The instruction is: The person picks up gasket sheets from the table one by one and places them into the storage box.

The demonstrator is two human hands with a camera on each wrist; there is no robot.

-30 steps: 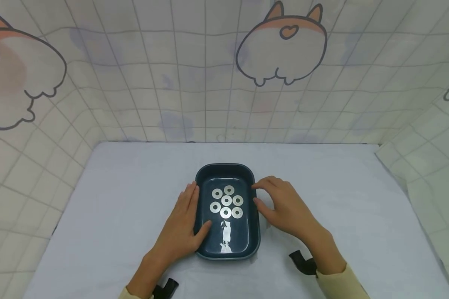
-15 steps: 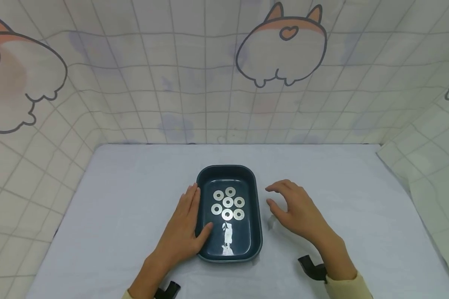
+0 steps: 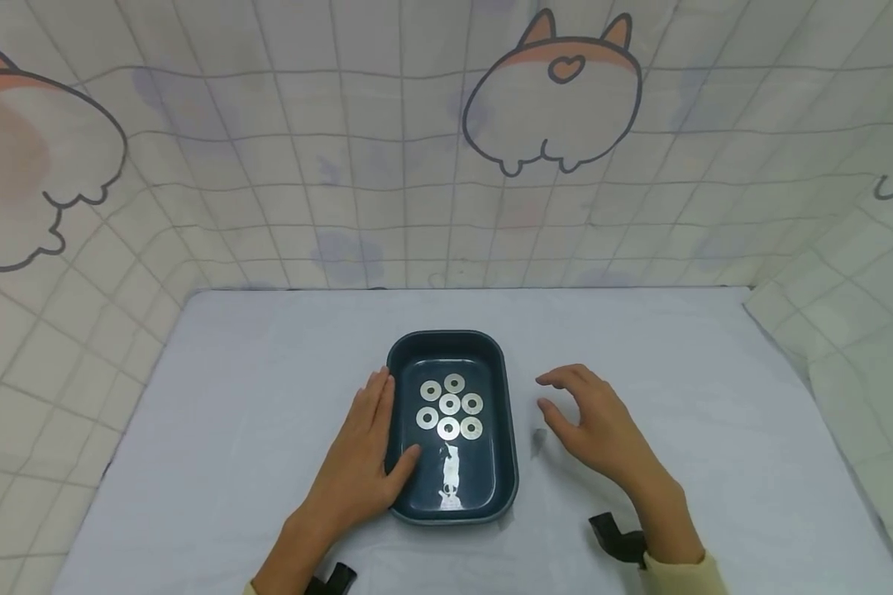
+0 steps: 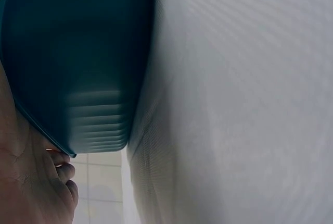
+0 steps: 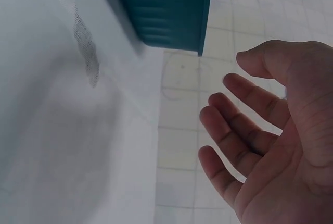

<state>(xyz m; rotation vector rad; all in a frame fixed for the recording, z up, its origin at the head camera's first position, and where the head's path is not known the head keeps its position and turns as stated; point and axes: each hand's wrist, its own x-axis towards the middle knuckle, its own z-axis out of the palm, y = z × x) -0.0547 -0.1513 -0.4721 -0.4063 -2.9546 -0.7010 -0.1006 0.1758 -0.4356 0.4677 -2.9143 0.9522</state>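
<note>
White table (image 3: 268,372): one tray (image 3: 506,487), seven washers (image 3: 450,405); left hand (image 3: 360,463) flat, right hand (image 3: 599,426) loose.

1. Your left hand (image 3: 362,463) lies flat against the left wall of the dark blue tray (image 3: 503,463), fingers (image 3: 378,405) straight along its side and the thumb hooked over the rim.
2. Your right hand (image 3: 601,430) hovers just right of the tray, apart from it, fingers loosely curled and holding nothing.
3. Seven metal washers (image 3: 450,405) lie flat in the far half of the tray, six ringed round one in the middle.
4. A bright glare streak shows on the tray floor nearer you.
5. The tray sits in the middle of the pale surface (image 3: 231,397).
6. Checked cloth with cartoon prints (image 3: 551,91) hangs behind and at both sides.
</note>
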